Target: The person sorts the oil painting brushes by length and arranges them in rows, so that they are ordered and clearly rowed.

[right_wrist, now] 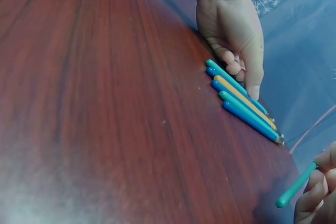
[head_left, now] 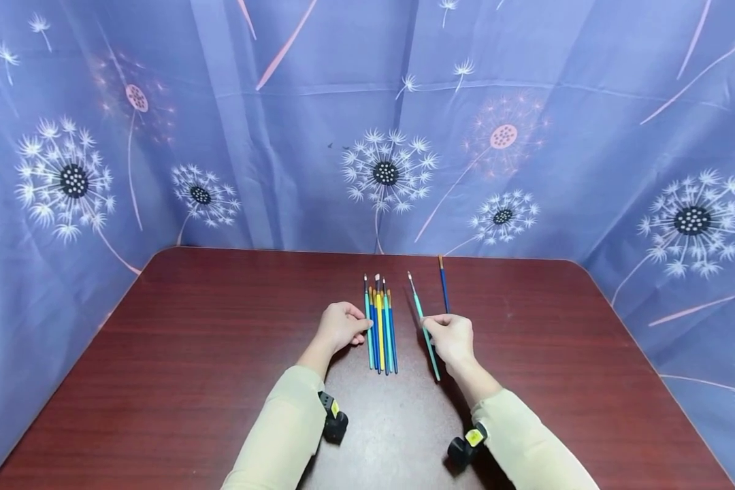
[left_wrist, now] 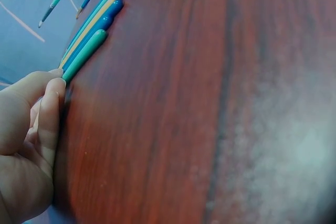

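My left hand (head_left: 341,325) is at the left side of a row of paintbrushes, with thumb and fingertips pinching the outermost teal paintbrush (head_left: 369,354). Beside it lie a yellow paintbrush (head_left: 381,344), several blue ones and another teal one, side by side with bristles toward the back. To the right of this row, my right hand (head_left: 453,337) pinches a separate teal paintbrush (head_left: 416,303) around the middle of its handle. That brush slants, its bristles pointing back and left; in the right wrist view its rounded handle end (right_wrist: 286,199) shows above the table.
A lone blue paintbrush (head_left: 444,282) lies behind my right hand, bristles close to the table's back edge. The dark red wooden table (head_left: 220,340) is bounded by a blue curtain (head_left: 318,170) with dandelion prints. Each sleeved wrist carries a small black camera.
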The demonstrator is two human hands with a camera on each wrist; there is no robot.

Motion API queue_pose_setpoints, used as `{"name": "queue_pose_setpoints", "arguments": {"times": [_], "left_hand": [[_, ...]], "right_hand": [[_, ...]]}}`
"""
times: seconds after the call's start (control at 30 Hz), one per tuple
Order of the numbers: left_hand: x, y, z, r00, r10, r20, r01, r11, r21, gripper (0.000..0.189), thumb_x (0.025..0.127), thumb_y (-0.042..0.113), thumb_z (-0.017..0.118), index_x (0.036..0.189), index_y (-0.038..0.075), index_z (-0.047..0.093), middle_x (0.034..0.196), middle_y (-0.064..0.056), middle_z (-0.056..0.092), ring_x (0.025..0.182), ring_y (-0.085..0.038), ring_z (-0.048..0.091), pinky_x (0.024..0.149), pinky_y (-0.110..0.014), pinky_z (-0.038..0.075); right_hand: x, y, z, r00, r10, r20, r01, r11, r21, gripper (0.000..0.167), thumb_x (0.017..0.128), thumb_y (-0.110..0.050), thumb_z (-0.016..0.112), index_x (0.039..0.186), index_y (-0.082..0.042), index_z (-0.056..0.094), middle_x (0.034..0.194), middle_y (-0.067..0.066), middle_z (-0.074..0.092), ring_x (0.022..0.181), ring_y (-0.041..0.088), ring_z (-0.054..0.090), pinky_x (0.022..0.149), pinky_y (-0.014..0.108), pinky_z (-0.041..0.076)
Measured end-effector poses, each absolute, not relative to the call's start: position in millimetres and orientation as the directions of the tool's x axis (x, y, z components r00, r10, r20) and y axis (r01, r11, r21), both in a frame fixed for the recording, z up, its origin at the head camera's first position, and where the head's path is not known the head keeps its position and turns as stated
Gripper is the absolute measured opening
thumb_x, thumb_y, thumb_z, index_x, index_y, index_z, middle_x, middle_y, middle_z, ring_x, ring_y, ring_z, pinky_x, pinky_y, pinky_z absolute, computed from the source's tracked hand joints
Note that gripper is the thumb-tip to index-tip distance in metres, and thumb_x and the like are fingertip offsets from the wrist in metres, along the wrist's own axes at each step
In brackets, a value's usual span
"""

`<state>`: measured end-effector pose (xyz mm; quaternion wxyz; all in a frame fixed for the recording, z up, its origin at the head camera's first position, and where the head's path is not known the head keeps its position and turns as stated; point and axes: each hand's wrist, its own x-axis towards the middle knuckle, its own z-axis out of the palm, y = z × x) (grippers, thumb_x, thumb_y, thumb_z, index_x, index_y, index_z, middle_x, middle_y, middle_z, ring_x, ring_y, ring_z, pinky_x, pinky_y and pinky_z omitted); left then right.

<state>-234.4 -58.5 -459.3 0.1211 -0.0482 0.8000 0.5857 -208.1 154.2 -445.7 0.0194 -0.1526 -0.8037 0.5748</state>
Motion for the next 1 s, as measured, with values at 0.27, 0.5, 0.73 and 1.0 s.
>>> {"name": "queue_pose_setpoints", "arguments": {"times": [0.27, 0.5, 0.73, 1.0], "left_hand": [[-234.6, -58.7, -456.5, -0.967, 0.064, -0.248, -0.218, 0.309, 0.926, 0.017, 0.084, 0.012, 0.071, 0.089, 0.0, 0.061, 0.069, -0.009, 0.066, 0.046, -0.009, 0.059, 0.048, -0.022, 0.054], [-235.3, -58.6, -458.4, -0.971, 0.07, -0.229, -0.198, 0.308, 0.931, 0.016, 0.083, 0.01, 0.072, 0.088, 0.0, 0.06, 0.067, -0.008, 0.065, 0.046, -0.009, 0.058, 0.048, -0.023, 0.054], [-235.7, -58.8, -459.8, -0.971, 0.069, -0.227, -0.195, 0.317, 0.928, 0.016, 0.083, 0.011, 0.071, 0.089, 0.0, 0.061, 0.068, -0.007, 0.065, 0.046, -0.008, 0.058, 0.048, -0.022, 0.054], [-234.2, -58.0, -460.2, -0.971, 0.073, -0.229, -0.196, 0.307, 0.931, 0.015, 0.083, 0.01, 0.071, 0.089, 0.0, 0.061, 0.069, -0.008, 0.064, 0.046, -0.008, 0.059, 0.048, -0.023, 0.055]], "right_hand": [[-201.3, 164.3, -444.3, -0.953, 0.247, -0.174, 0.231, 0.226, -0.946, 0.021, 0.082, -0.007, 0.06, 0.094, 0.007, 0.07, 0.06, -0.002, 0.064, 0.045, 0.006, 0.05, 0.039, 0.018, 0.044], [-195.3, 175.1, -442.8, -0.954, 0.241, -0.176, 0.235, 0.241, -0.942, 0.025, 0.082, -0.005, 0.055, 0.098, 0.007, 0.07, 0.062, -0.003, 0.064, 0.047, 0.006, 0.051, 0.04, 0.018, 0.045], [-187.3, 183.4, -441.4, -0.952, 0.229, -0.202, 0.259, 0.255, -0.932, 0.026, 0.082, -0.006, 0.055, 0.1, 0.008, 0.069, 0.061, -0.004, 0.063, 0.048, 0.005, 0.052, 0.041, 0.019, 0.047], [-177.3, 194.4, -443.9, -0.949, 0.228, -0.219, 0.28, 0.285, -0.917, 0.025, 0.083, -0.006, 0.056, 0.1, 0.007, 0.069, 0.057, -0.005, 0.06, 0.048, 0.006, 0.051, 0.041, 0.019, 0.047]]}}
